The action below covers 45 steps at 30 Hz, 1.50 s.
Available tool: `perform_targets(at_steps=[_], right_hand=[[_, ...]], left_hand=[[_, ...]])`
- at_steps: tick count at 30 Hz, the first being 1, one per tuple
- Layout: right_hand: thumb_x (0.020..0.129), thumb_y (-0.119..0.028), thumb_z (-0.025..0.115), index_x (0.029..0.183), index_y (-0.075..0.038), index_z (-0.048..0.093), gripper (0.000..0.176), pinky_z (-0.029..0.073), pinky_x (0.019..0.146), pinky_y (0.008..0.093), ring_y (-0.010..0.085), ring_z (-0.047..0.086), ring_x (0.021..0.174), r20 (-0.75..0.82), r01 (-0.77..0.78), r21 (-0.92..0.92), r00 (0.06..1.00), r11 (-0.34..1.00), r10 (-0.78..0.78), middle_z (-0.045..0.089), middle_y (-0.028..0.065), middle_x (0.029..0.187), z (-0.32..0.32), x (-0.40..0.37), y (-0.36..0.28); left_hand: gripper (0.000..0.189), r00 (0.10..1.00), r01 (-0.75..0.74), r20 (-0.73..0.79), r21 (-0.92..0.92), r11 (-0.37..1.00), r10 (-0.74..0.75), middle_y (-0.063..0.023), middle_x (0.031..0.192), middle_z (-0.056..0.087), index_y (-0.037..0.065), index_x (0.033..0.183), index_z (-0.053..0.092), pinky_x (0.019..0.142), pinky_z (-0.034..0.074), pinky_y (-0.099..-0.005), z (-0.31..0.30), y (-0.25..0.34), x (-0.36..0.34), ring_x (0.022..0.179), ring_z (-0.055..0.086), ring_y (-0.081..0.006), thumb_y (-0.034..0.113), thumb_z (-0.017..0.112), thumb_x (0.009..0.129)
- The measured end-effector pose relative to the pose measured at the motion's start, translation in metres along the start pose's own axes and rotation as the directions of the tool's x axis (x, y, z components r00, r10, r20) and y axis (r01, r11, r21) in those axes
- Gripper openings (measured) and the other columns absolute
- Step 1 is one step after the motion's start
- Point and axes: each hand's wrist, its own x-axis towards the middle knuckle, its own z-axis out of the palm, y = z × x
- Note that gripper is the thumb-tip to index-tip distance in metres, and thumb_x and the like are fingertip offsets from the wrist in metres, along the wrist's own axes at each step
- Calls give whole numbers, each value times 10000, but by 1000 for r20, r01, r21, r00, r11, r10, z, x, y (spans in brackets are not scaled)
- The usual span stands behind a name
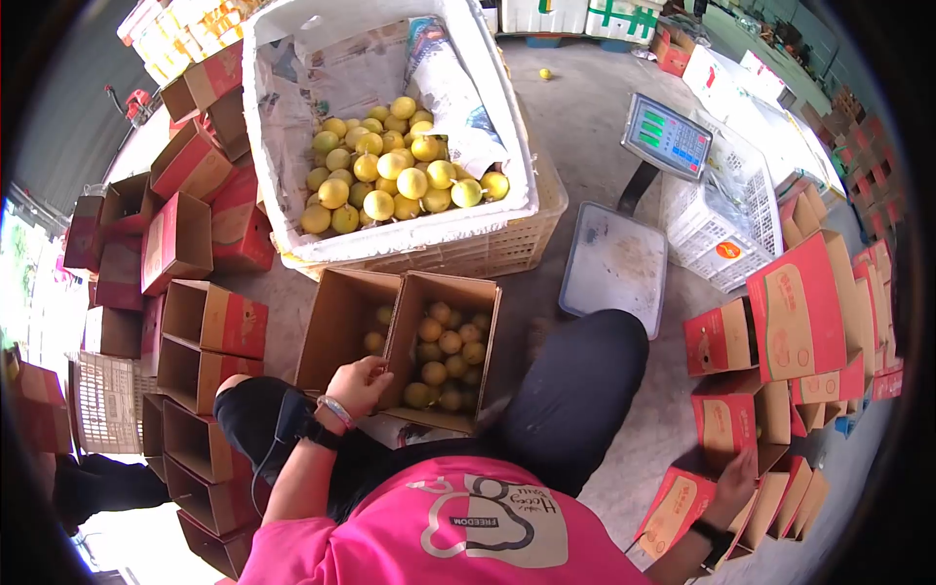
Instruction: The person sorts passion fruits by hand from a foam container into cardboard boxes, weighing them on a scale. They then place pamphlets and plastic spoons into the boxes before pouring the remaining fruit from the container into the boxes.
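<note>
Two open cardboard boxes stand side by side before my knees. Several yellow round fruits (pixel 450 343) fill much of the right box (pixel 486 369), and only a few lie in the left box (pixel 336 336). My left hand (pixel 357 386) is closed at the near edge where the boxes meet, fingers curled on the rim. Far to the right, my right hand (pixel 738 480) grips the lower edge of a red-and-brown carton (pixel 723 424). Its fingertips are partly hard to see. Behind the boxes, a white foam crate (pixel 390 237) lined with newspaper holds many yellow fruits (pixel 380 174).
A digital scale (pixel 616 261) with a lit display (pixel 667 136) stands right of the foam crate, beside a white plastic basket (pixel 721 229). Empty cartons pile up at left (pixel 177 244) and right (pixel 799 312). One loose fruit (pixel 545 73) lies on the floor.
</note>
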Motion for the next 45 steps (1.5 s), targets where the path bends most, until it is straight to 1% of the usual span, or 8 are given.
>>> perform_targets(at_steps=[5, 16, 19, 34, 36, 38, 40, 45], right_hand=[[897, -202, 501, 1276, -12, 468, 425, 476, 796, 287, 197, 615, 910, 766, 296, -390, 629, 872, 129, 607, 134, 1102, 286, -103, 72], [691, -394, 742, 1360, -161, 401, 786, 357, 998, 462, 339, 462, 1200, 857, 917, 2, -207, 400, 471, 453, 223, 1306, 517, -256, 450], [650, -532, 714, 1371, -312, 356, 835, 287, 970, 616, 450, 415, 1203, 759, 993, 98, -35, -61, 650, 321, 260, 1365, 530, -310, 472], [592, -353, 788, 959, -74, 663, 478, 482, 879, 402, 399, 562, 988, 828, 899, 116, -322, 423, 459, 351, 260, 1289, 505, -304, 466], [637, -336, 774, 1043, 1, 615, 551, 356, 1012, 416, 368, 411, 1182, 882, 849, 148, -346, 508, 321, 377, 208, 1306, 487, -296, 439], [682, -339, 705, 1166, -1, 564, 608, 325, 1044, 412, 313, 384, 1238, 801, 667, -307, -203, 679, 562, 394, 132, 1314, 467, -295, 395], [699, -344, 701, 1203, -18, 546, 620, 362, 1022, 382, 282, 412, 1236, 603, 257, -746, -132, 615, 787, 408, 138, 1309, 429, -288, 368], [746, -31, 662, 1231, -24, 494, 514, 508, 775, 309, 224, 496, 1091, 676, 862, -268, -151, 431, 722, 460, 103, 1251, 368, -251, 363]], left_hand=[[293, 979, -3, -202, -117, 993, -21, -103, 897, 679, 1, 1073, 632, 704, 514, -280, -36, -17, -21, 795, 643, -142, 182, 646, 842], [481, 710, -433, -669, -168, 885, 220, -125, 1111, 590, 41, 1215, 531, 856, 476, -322, -185, 19, 116, 998, 582, -202, 69, 698, 765], [754, 782, -272, -477, 319, 908, 401, -199, 1318, 434, 79, 1313, 428, 964, 421, -434, -166, 38, 176, 1174, 459, -370, 204, 781, 658], [698, 926, -172, -260, 352, 920, 272, -264, 1128, 487, 211, 1400, 292, 753, 496, -480, -164, 16, 224, 897, 596, -435, 167, 650, 802], [661, 691, -270, 43, 941, 203, 722, -237, 1091, 498, 209, 1396, 301, 699, 509, -479, -150, -19, 260, 854, 615, -410, 210, 630, 824], [628, 972, -10, -217, 329, 944, 85, -231, 1098, 497, 224, 1394, 313, 668, 514, -481, -163, 21, 235, 819, 621, -395, 231, 609, 839], [649, 856, -220, -458, 98, 971, 240, -229, 1062, 488, 248, 1375, 327, 696, 522, -471, -164, 13, 220, 804, 615, -401, 172, 637, 809], [656, 687, -672, -526, -198, 714, 501, -203, 1126, 541, 50, 1310, 382, 869, 469, -414, -145, 26, 153, 1013, 559, -363, 99, 693, 734]])
